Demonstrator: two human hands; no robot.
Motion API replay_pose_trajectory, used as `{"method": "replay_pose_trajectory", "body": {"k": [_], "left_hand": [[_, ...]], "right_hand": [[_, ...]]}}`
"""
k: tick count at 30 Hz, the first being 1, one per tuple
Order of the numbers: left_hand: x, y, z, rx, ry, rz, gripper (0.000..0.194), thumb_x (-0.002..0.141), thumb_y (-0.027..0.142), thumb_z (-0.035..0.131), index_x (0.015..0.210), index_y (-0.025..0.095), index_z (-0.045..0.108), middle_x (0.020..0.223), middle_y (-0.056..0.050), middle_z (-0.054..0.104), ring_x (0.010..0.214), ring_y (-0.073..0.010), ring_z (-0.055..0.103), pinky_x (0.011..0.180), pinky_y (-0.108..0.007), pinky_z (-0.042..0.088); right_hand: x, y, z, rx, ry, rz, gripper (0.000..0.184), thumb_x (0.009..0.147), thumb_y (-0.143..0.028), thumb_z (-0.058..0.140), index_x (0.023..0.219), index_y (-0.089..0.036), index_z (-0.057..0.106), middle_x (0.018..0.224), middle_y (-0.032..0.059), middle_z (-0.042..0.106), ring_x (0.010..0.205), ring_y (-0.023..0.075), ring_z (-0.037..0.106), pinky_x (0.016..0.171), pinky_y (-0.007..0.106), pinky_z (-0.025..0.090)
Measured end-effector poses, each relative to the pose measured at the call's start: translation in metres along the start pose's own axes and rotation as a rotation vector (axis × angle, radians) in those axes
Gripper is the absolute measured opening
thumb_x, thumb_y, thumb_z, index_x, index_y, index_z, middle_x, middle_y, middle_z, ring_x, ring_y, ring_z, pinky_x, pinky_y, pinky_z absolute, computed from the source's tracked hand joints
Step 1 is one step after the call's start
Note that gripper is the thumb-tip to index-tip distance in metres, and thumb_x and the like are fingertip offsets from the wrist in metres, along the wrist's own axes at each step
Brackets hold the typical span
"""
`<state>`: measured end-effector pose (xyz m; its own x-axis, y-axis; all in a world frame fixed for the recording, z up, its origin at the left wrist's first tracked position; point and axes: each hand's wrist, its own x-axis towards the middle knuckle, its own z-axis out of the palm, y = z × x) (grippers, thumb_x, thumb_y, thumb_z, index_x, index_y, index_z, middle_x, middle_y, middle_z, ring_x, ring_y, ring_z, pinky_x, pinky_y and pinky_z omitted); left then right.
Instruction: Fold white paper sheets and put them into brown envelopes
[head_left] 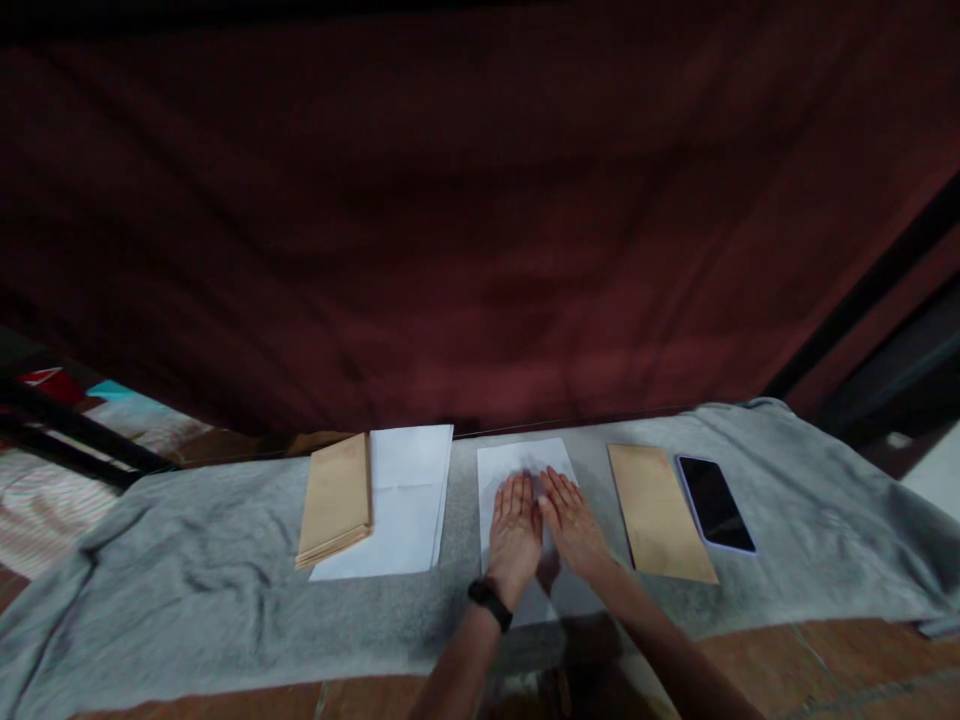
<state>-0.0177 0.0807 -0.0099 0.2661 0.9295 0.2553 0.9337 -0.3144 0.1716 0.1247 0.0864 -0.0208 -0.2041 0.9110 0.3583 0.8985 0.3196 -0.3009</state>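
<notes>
White sheet (517,456) beneath both palms: crease risk
Uneven pressure over soft grey cloth (202,590) could skew or wrinkle it; long axis roughly 12-to-6 o'clock, no leading end distinguishable. Your left hand (515,535) and right hand (576,530) lie flat, fingers extended, ungripping; brown envelope (661,512) at 3 o'clock.

Matt paper on soft cloth
Smooth white sheet (405,530), brown paper envelope (664,510), glossy phone screen (718,503).

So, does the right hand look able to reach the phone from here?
Probably yes: the right hand lies flat on the white sheet, and only flat brown paper separates it from the phone.
</notes>
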Motion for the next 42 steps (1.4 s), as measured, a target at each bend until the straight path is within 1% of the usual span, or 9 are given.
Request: {"method": "replay_pose_trajectory", "body": {"k": [3,6,11,16,20,25,31,35,42], "left_hand": [[0.038,-0.003,0.008,-0.005,-0.07,0.019,0.059,0.098,0.022,0.035,0.156,0.013,0.032,0.159,-0.013,0.04,0.151,-0.0265,0.029,0.122,-0.049,0.03],[0.052,-0.017,0.021,0.033,-0.066,-0.014,0.059,0.096,0.018,0.034,0.155,0.013,0.035,0.158,-0.013,0.041,0.15,-0.0267,0.031,0.122,-0.05,0.03],[0.047,-0.047,0.036,0.079,0.037,-0.055,0.057,0.099,0.021,0.03,0.155,0.013,0.034,0.158,-0.012,0.042,0.148,-0.0227,0.035,0.122,-0.045,0.032],[0.041,-0.077,0.029,0.121,0.062,-0.146,0.058,0.099,0.023,0.032,0.156,0.015,0.034,0.158,-0.011,0.042,0.148,-0.0227,0.035,0.122,-0.045,0.031],[0.037,-0.093,0.025,0.141,0.061,-0.202,0.056,0.099,0.023,0.033,0.153,0.013,0.04,0.157,-0.012,0.043,0.147,-0.0232,0.038,0.121,-0.045,0.03],[0.047,-0.081,0.028,0.125,0.114,-0.2,0.055,0.099,0.023,0.031,0.15,0.008,0.043,0.155,-0.016,0.045,0.147,-0.027,0.038,0.12,-0.048,0.032],[0.069,-0.05,0.033,0.057,-0.006,-0.019,0.055,0.098,0.021,0.03,0.151,0.014,0.043,0.158,-0.01,0.043,0.149,-0.0239,0.033,0.121,-0.047,0.032],[0.065,-0.06,0.035,0.08,0.027,-0.039,0.056,0.099,0.023,0.029,0.153,0.014,0.039,0.157,-0.01,0.044,0.148,-0.0224,0.035,0.121,-0.045,0.032],[0.044,-0.091,0.022,0.122,0.058,-0.163,0.056,0.1,0.027,0.03,0.152,0.011,0.041,0.154,-0.014,0.047,0.145,-0.0247,0.041,0.12,-0.046,0.035]], "right_hand": [[0.044,-0.005,0.014,-0.001,-0.063,-0.023,0.055,0.107,-0.033,0.017,0.15,-0.016,0.046,0.156,0.01,0.045,0.147,0.0225,0.037,0.12,0.047,0.031],[0.06,0.0,0.032,-0.057,-0.077,-0.058,0.052,0.107,-0.03,0.021,0.149,-0.017,0.048,0.154,0.0099,0.047,0.146,0.0222,0.038,0.12,0.049,0.029],[0.057,0.014,0.053,-0.145,-0.027,-0.075,0.049,0.106,-0.035,0.029,0.15,-0.02,0.046,0.156,0.0096,0.045,0.145,0.0246,0.039,0.119,0.048,0.028],[0.056,0.03,0.053,-0.204,-0.019,0.095,0.055,0.106,-0.043,0.029,0.152,-0.016,0.044,0.157,0.0126,0.042,0.143,0.0281,0.042,0.117,0.049,0.029],[0.054,0.048,0.048,-0.22,0.002,0.2,0.055,0.105,-0.037,0.028,0.152,-0.012,0.042,0.157,0.0146,0.04,0.142,0.0294,0.043,0.118,0.049,0.028],[0.065,0.042,0.047,-0.207,0.032,0.201,0.057,0.105,-0.033,0.021,0.152,-0.007,0.04,0.154,0.0203,0.044,0.142,0.0312,0.044,0.117,0.055,0.029],[0.085,0.012,0.056,-0.137,-0.067,-0.023,0.052,0.107,-0.037,0.022,0.147,-0.021,0.05,0.156,0.0061,0.045,0.144,0.02,0.041,0.12,0.041,0.028],[0.08,0.022,0.057,-0.163,-0.048,0.053,0.055,0.106,-0.041,0.024,0.151,-0.019,0.045,0.156,0.0105,0.043,0.144,0.0246,0.041,0.12,0.048,0.026],[0.063,0.052,0.036,-0.228,0.038,0.219,0.057,0.105,-0.037,0.025,0.149,-0.008,0.046,0.152,0.0173,0.047,0.141,0.0296,0.045,0.117,0.047,0.03]]}}
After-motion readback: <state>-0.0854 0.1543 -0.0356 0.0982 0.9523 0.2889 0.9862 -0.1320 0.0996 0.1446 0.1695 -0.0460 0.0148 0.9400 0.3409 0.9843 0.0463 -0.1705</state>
